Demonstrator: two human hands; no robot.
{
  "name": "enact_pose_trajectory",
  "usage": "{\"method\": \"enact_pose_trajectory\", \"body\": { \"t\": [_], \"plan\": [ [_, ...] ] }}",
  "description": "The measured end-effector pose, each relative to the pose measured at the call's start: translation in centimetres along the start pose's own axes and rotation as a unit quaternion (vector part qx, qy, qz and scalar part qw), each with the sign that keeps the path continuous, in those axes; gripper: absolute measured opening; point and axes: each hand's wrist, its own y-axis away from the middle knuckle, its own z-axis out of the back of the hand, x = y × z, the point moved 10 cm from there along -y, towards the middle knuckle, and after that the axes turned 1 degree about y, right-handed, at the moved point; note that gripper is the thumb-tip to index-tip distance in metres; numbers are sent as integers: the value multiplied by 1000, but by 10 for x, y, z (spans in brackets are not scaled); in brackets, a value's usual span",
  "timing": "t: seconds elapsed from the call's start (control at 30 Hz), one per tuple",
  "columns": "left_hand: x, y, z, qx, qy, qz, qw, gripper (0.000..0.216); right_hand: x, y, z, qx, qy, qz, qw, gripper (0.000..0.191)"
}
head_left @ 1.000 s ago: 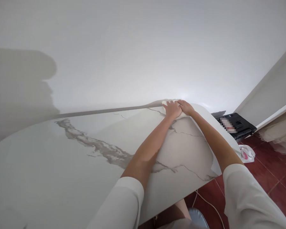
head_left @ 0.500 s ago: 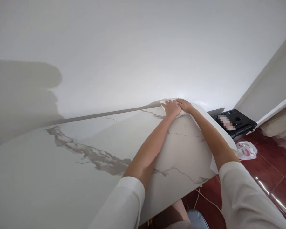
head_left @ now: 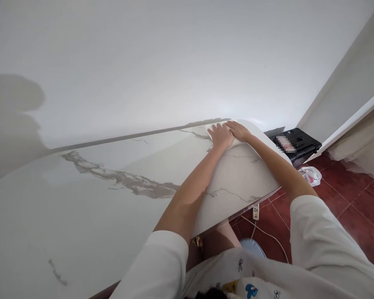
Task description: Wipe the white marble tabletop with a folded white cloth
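Observation:
A white marble-patterned sheet (head_left: 137,182) with grey veins covers a table top that runs up to a white wall. My left hand (head_left: 220,135) lies flat on the sheet near the far right corner, fingers stretched out. Right beside it, touching, my right hand (head_left: 239,131) also presses flat on the sheet, where its white edge (head_left: 268,143) curls up off the table. Both forearms reach across the sheet from white sleeves.
A black device (head_left: 294,143) sits on the floor by the wall to the right. A crumpled plastic bag (head_left: 310,175) and a white power strip (head_left: 255,211) with a cable lie on the dark red tiles. A white door frame (head_left: 355,116) stands at far right.
Both hands stayed pressed at the far right corner. The curled sheet edge now lies lower, and the view has tipped down, showing my lap and more floor.

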Motion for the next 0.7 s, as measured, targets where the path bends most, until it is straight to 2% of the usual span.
{"method": "enact_pose_trajectory", "body": {
  "t": [0.23,0.43,0.7],
  "plan": [
    [-16,57,5,11,-6,-2,1000,51,30,59,12,-1,13,44,999,52],
    [-33,99,6,33,0,-32,999,52,48,112,24,-7,22,26,999,52],
    [-52,140,5,64,-10,-45,997,56,61,163,35,-28,35,39,998,53]
  ]
}}
